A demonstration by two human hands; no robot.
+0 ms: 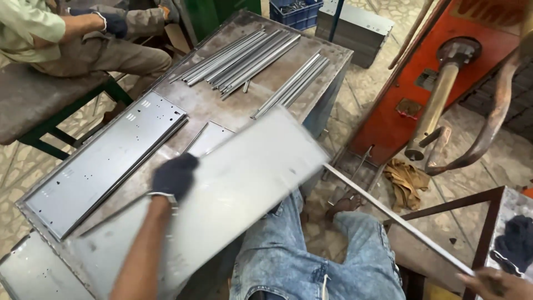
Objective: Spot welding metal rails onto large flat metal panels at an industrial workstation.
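Grey sheet-metal panel (244, 183): in transit, gripped by gloved left hand (174, 176). Thin rod (394, 219): held by bare right hand (497, 282). Stacked panels (105, 161), rods (244, 58): waiting on counter (222, 103).

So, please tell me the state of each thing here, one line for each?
Left hand: gloved, gripping the sheet's edge.
Sheet: lifted, tilted, blurred.
Right hand: bare, holding the rod's end.
Rod: held slanted above the floor.
Punched panels: stacked flat on the table.
Strips: lying loose in bundles.
Rag: crumpled on the floor.
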